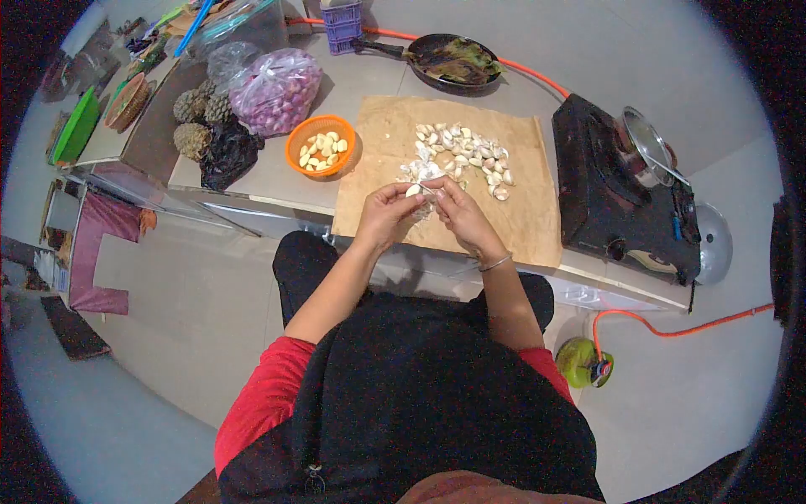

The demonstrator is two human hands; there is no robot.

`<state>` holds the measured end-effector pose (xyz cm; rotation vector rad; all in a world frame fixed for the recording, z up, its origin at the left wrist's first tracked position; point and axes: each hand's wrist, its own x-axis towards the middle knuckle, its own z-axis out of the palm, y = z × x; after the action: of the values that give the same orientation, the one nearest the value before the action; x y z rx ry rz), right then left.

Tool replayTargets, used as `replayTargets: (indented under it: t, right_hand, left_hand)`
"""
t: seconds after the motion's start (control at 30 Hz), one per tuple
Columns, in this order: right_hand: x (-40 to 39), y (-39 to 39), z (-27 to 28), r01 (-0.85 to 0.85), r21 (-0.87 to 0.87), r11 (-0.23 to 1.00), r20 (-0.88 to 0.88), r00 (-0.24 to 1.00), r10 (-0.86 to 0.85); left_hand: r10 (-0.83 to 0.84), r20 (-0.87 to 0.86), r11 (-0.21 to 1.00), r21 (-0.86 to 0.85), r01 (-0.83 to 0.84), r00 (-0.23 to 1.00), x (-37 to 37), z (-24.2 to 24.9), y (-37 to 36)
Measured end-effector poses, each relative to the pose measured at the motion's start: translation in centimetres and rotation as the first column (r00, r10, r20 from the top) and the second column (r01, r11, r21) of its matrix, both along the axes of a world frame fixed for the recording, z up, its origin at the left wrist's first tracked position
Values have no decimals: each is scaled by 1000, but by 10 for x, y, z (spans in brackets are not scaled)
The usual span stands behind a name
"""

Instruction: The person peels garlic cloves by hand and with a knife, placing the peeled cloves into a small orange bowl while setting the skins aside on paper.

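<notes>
While both hands meet over the near edge of the brown paper, left hand and right hand pinch one garlic clove between fingertips, fingers closed tight on it. Unpeeled cloves pile just beyond within reach; the orange basket at left keeps the peeled ones separate.

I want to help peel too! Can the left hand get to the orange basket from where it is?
Probably yes. The orange basket sits just beyond the left hand, with only bare brown paper between them. The hand would first have to let go of the garlic clove.
</notes>
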<state>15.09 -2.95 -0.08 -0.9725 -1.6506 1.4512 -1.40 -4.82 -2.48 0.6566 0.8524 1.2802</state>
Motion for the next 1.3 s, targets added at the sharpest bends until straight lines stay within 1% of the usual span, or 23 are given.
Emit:
replayTargets:
  t: [0.07, 0.13, 0.23, 0.27, 0.33, 0.43, 0.53, 0.57, 0.63, 0.67, 0.73, 0.77, 0.8, 0.83, 0.87, 0.93, 0.97, 1.03, 1.07, 1.13, 1.23, 1.3]
  right_hand:
    - [1, 0, -8, 71, 218, 973, 141, 985, -104]
    - [-5, -9, 3, 134, 450, 883, 328, 895, -303]
    - [-16, -19, 25, 195, 348, 917, 455, 820, -347]
    - [-14, -14, 20, 250, 365, 897, 470, 782, -409]
    - [-8, -2, 11, 355, 400, 845, 493, 694, -525]
    - [1, 6, 11, 304, 289, 908, 565, 711, -418]
    - [3, 9, -2, 276, 314, 909, 589, 694, -414]
    - [2, 10, -4, 266, 315, 911, 603, 685, -409]
    - [-2, 8, -7, 318, 307, 897, 535, 722, -439]
    - [-3, 7, -9, 344, 300, 890, 499, 738, -454]
    - [0, 16, -35, 312, 287, 906, 330, 855, -400]
    - [3, 21, -48, 296, 283, 912, 239, 899, -366]
    - [3, 16, -37, 222, 20, 975, 99, 970, -223]
    - [2, 5, -12, 90, -226, 970, -78, 991, -111]
    - [0, -5, 7, -87, -430, 899, -275, 961, -38]
    - [-11, -20, 24, -96, -437, 894, -282, 959, -35]
    - [-15, -23, 27, -100, -441, 892, -286, 958, -33]
    - [-17, -22, 24, -35, -429, 903, -232, 970, -73]
    - [-17, -21, 23, -1, -422, 907, -206, 974, -94]
    - [-16, -22, 24, -31, -433, 901, -235, 969, -79]
    - [-14, -23, 22, -60, -424, 904, -266, 962, -61]
    - [-15, -24, 22, -62, -412, 909, -272, 961, -58]
  left_hand:
    - [12, -56, 1000, 21, -11, 998, 1, 2, -1]
    - [25, -99, 999, 36, -21, 995, 0, 10, -2]
    - [33, -141, 999, 34, -28, 989, 0, 8, 0]
    - [52, -173, 998, 28, -48, 983, 0, 8, -1]
    - [89, -238, 996, 17, -87, 967, 2, 24, -8]
    - [35, -11, 999, 21, -35, 999, -3, 13, -6]
    - [-5, 301, 999, -40, 18, 954, -8, 5, 1]
    - [-12, 354, 998, -58, 34, 935, -10, 4, 3]
    - [-17, 456, 993, -96, 68, 890, -12, 2, 4]
    - [-20, 431, 993, -94, 67, 902, -11, 1, 3]
    - [-27, 377, 994, -87, 64, 926, -9, -1, 3]
    - [-23, 318, 995, -84, 52, 948, -9, -4, 3]
    - [-19, 258, 996, -80, 41, 966, -9, -7, 3]
    - [-15, 197, 997, -75, 30, 980, -9, -10, 3]
    - [-9, 183, 999, -39, 16, 983, -7, -11, 3]
    - [7, 155, 999, 37, -13, 988, -4, -11, 2]
    - [34, 141, 999, 12, -36, 989, -4, -10, 2]
    - [87, 111, 996, -36, -83, 990, -3, 1, 0]
    - [92, 117, 996, -25, -89, 989, -3, 2, -1]
    - [101, 129, 995, -2, -102, 986, -2, 4, -2]
    - [93, 8, 995, 27, -93, 996, -5, 1, -3]
    - [107, 20, 993, 42, -108, 994, -4, 3, -4]
